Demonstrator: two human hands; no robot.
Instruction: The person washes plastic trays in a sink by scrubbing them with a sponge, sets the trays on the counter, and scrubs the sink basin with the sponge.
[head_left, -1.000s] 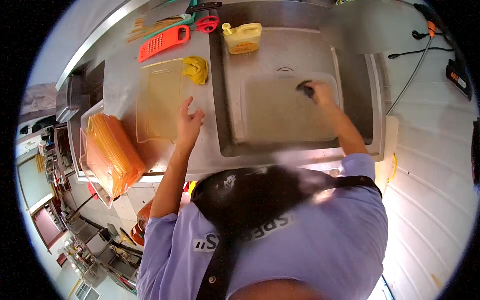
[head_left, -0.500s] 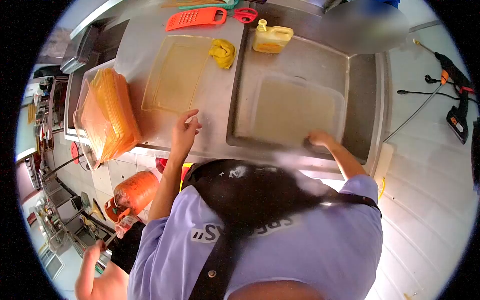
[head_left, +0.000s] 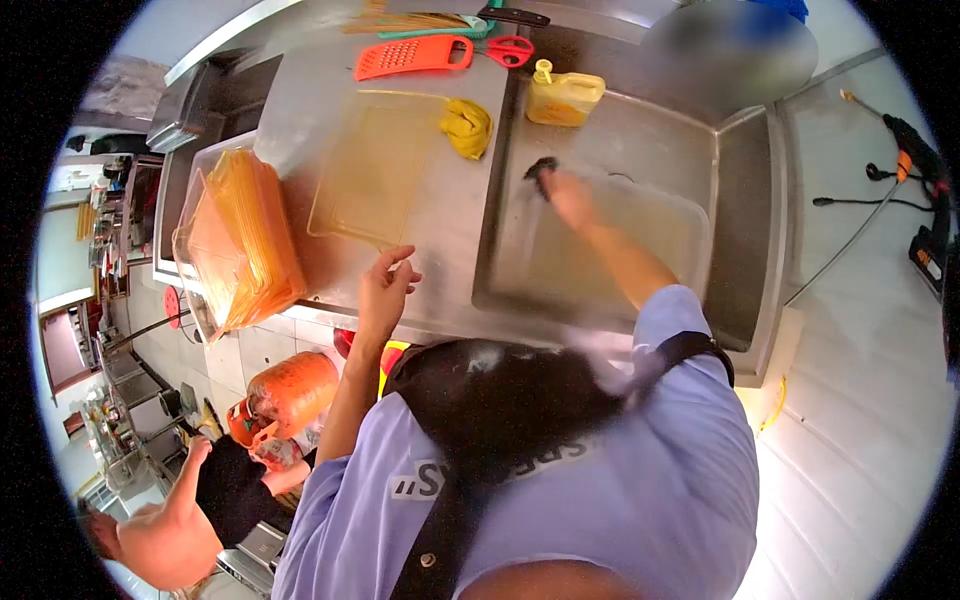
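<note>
My right hand (head_left: 570,198) is closed on a small dark, crumpled thing (head_left: 541,175) whose kind I cannot make out, above the left part of the steel sink (head_left: 650,110). Under my right forearm, a clear rectangular plastic tub (head_left: 690,228) lies in the sink, apparently with cloudy water in it. My left hand (head_left: 385,295) is at the counter's front edge, fingers loosely bent and apart, holding nothing. Just beyond its fingertips lies a translucent yellowish flat tray or lid (head_left: 365,165). A yellow crumpled cloth (head_left: 466,128) rests by that tray's right edge.
At left stands a stack of orange-yellow translucent trays (head_left: 245,240). An orange grater (head_left: 412,58), red scissors (head_left: 510,51) and a knife (head_left: 513,16) lie at the back. A yellowish jug (head_left: 563,98) stands in the sink. An orange gas cylinder (head_left: 295,390) and another person (head_left: 185,530) are lower left.
My right hand has moved from the tub's near right side to the sink's upper left, the dark thing now showing in it. The view has shifted slightly; my left hand keeps its pose.
</note>
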